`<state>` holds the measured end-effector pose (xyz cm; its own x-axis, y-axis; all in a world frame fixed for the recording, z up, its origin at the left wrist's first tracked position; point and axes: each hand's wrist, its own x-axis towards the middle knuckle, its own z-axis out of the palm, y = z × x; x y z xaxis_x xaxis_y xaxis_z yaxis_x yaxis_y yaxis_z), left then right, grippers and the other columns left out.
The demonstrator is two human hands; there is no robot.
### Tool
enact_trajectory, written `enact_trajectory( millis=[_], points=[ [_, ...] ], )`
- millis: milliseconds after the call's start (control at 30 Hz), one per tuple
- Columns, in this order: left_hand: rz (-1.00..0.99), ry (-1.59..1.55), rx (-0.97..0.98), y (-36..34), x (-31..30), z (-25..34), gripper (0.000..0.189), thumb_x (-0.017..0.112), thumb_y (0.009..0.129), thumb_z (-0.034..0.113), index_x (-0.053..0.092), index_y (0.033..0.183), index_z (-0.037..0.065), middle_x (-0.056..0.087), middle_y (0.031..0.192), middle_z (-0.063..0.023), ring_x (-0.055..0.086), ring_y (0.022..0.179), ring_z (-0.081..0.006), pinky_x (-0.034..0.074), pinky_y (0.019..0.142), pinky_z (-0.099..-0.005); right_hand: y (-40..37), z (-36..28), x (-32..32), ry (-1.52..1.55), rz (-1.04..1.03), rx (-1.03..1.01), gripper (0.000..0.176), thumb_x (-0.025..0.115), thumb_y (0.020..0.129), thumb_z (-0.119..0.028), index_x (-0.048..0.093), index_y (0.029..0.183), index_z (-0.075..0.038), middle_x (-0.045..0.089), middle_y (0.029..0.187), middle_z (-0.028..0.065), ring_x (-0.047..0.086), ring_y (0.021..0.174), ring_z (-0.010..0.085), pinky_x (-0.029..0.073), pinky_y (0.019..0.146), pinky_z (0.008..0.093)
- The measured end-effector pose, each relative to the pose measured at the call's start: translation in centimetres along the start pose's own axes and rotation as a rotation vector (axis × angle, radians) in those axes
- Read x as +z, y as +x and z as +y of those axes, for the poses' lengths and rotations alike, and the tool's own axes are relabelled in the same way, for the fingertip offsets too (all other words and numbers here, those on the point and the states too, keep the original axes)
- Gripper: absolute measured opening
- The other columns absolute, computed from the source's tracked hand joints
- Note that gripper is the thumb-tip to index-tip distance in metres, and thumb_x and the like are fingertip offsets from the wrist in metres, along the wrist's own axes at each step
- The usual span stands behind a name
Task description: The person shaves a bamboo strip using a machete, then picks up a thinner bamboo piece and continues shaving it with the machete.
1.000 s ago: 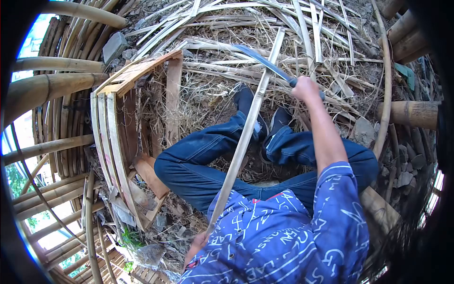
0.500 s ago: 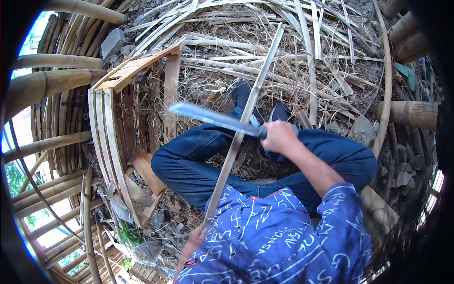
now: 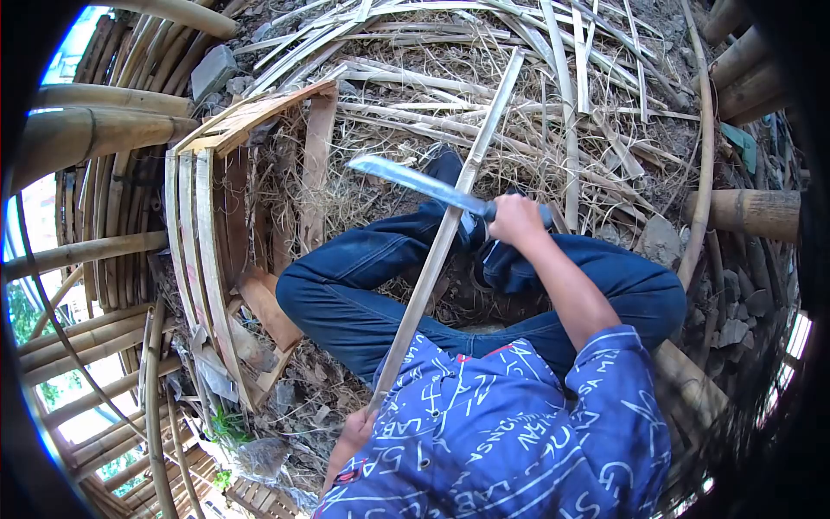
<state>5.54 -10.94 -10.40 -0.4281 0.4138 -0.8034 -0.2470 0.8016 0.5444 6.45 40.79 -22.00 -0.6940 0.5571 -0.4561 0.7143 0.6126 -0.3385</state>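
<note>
– Occlusion anywhere?

– Plenty. Left hand (image 3: 354, 430) low at seven o'clock, half tucked behind the blue printed shirt (image 3: 484, 432), clenched round the near end of the bamboo strip (image 3: 441, 246); fingers hard to make out. Machete (image 3: 415, 183) handle swallowed by the right hand (image 3: 516, 221), fist tight about it, just off centre toward two o'clock. Shoes (image 3: 445, 169) partly lost behind strip and blade. Picture edges black and bowed by the lens.

– Look of the strip?

– Long, thin, pale tan, straight. Slanting from seven o'clock up across the jeans (image 3: 346, 294) to a far tip near twelve, over the litter of splints (image 3: 484, 86). Crossed above the knees by the flat grey blade, pointing from the fist toward ten; contact there not clear.

– Room to move?

– Tight at nine: curved slat frame (image 3: 207, 259) just beside the left knee, thick bamboo poles (image 3: 86, 130) beyond. More poles at three. Open ground only toward twelve, carpeted with loose splints and straw.
</note>
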Motion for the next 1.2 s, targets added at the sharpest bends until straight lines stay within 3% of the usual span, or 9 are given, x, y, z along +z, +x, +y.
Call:
enact_trajectory(
  millis=[200,300,500,567,733,900,1000,1167,1200],
  points=[
    [0.013,0.040,0.004,-0.4,0.4,0.7,0.023,0.051,0.097,0.018,0.062,0.101,-0.002,0.063,0.075,-0.0091,0.053,0.067,-0.0106,0.046,0.064,-0.0293,1.9,0.6,-1.1,-0.079,0.077,-0.021,0.023,0.063,0.066,-0.016,0.069,0.085,-0.003,0.069,0.089,0.0205,0.068,0.085,0.0349,0.055,0.078,0.0431],
    [0.007,0.034,0.059,-0.4,0.4,2.1,0.023,0.050,0.097,0.018,0.062,0.102,-0.002,0.063,0.075,-0.0089,0.053,0.068,-0.0104,0.046,0.064,-0.0288,3.0,1.1,-1.8,-0.024,0.086,0.106,0.025,0.063,0.067,-0.018,0.068,0.086,-0.002,0.069,0.090,0.0205,0.068,0.086,0.0357,0.054,0.079,0.0439],
    [-0.053,0.132,-0.019,-0.5,-0.3,3.5,0.024,0.051,0.097,0.018,0.062,0.103,-0.002,0.063,0.075,-0.0064,0.053,0.067,-0.0102,0.046,0.063,-0.0285,2.8,1.0,-2.2,-0.059,0.115,0.086,0.024,0.064,0.068,-0.019,0.068,0.084,-0.003,0.069,0.087,0.0207,0.067,0.086,0.0361,0.054,0.077,0.0450],
    [-0.060,-0.060,-0.038,-0.9,-0.4,-0.3,0.023,0.051,0.097,0.018,0.061,0.100,-0.003,0.061,0.073,-0.0021,0.051,0.065,-0.0075,0.044,0.059,-0.0263,2.1,0.7,-2.6,-0.051,0.140,0.067,0.024,0.065,0.067,-0.019,0.069,0.085,-0.004,0.069,0.087,0.0196,0.068,0.085,0.0356,0.054,0.077,0.0444],
    [-0.011,-0.103,-0.146,-2.8,-1.3,4.4,0.021,0.051,0.097,0.016,0.060,0.091,-0.001,0.055,0.068,0.0017,0.047,0.060,-0.0051,0.039,0.053,-0.0235,-0.8,-0.9,-5.3,0.166,0.312,0.080,0.024,0.066,0.067,-0.023,0.070,0.088,-0.011,0.069,0.083,0.0185,0.067,0.081,0.0367,0.054,0.076,0.0462],
    [-0.005,-0.010,0.003,-1.0,-1.2,6.9,0.018,0.050,0.096,0.013,0.058,0.084,0.002,0.051,0.064,0.0034,0.045,0.056,-0.0054,0.036,0.051,-0.0225,0.1,-0.3,-8.1,0.101,0.463,0.080,0.025,0.067,0.067,-0.025,0.070,0.089,-0.012,0.069,0.081,0.0173,0.068,0.078,0.0349,0.054,0.074,0.0449],
    [-0.022,-0.003,-0.028,0.0,-0.9,7.4,0.019,0.049,0.096,0.014,0.060,0.087,0.001,0.053,0.066,0.0034,0.045,0.057,-0.0049,0.036,0.051,-0.0219,0.4,0.2,-9.6,-0.090,0.448,0.057,0.025,0.069,0.066,-0.024,0.068,0.087,-0.012,0.068,0.076,0.0151,0.069,0.076,0.0323,0.055,0.070,0.0429],
    [-0.050,-0.095,0.036,1.1,0.2,3.8,0.021,0.049,0.096,0.014,0.063,0.098,-0.001,0.059,0.072,0.0026,0.049,0.063,-0.0060,0.041,0.057,-0.0244,0.8,1.9,-10.2,-0.072,0.558,0.030,0.021,0.068,0.069,-0.025,0.067,0.086,-0.012,0.069,0.076,0.0150,0.069,0.075,0.0322,0.055,0.069,0.0429],
    [-0.047,-0.097,0.035,0.6,0.2,3.6,0.021,0.049,0.096,0.014,0.063,0.098,-0.001,0.059,0.072,0.0026,0.049,0.063,-0.0060,0.041,0.057,-0.0244,1.0,2.2,-11.1,0.011,0.595,0.149,0.021,0.067,0.071,-0.025,0.067,0.087,-0.012,0.069,0.077,0.0157,0.068,0.075,0.0330,0.055,0.069,0.0432]
  ],
)
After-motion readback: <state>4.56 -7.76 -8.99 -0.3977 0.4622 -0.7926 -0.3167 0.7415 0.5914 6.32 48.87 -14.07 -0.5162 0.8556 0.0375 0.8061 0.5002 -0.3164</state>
